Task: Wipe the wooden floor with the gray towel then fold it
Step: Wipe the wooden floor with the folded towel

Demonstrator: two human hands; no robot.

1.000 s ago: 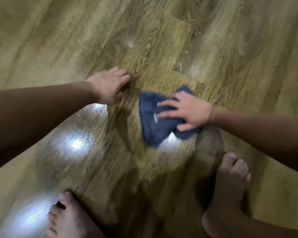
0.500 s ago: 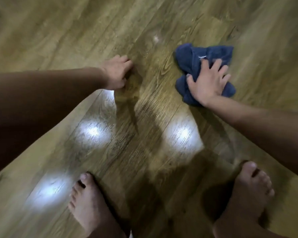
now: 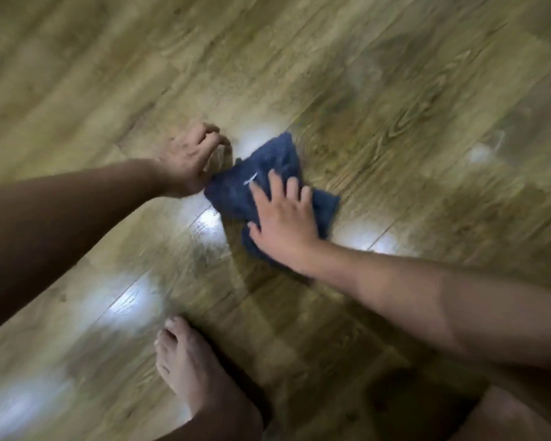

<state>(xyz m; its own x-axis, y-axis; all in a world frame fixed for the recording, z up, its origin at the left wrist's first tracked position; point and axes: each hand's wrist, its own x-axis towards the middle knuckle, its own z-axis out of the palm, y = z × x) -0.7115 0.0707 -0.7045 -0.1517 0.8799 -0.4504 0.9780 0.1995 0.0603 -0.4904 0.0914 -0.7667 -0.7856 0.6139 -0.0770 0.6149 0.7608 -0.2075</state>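
Wood-grain floor (image 3: 395, 106) fills the view, glossy, with white glare patches near the middle and lower left. Picture is motion-blurred. Towel (image 3: 268, 173) lies bunched on the floor at centre, looks dark blue-gray, crumpled, with a small pale tag showing on top near its middle. Right hand (image 3: 283, 224) lies palm-down flat on the towel, fingers (image 3: 275, 186) spread and straight, pressing it to the floor; not gripping, nothing pinched. It covers the towel's near-right part; cloth sticks out beyond the fingertips, to the right and at the near edge. Left hand (image 3: 190, 157) is planted on the bare floor just left of the towel, fingers curled under loosely, holding nothing; its heel is touching or almost touching the towel's left edge, blur makes it hard to say which. Both forearms come in from the sides. Bare foot (image 3: 188, 367) stands on the floor below centre, well apart from the towel. Bare leg at bottom right corner.
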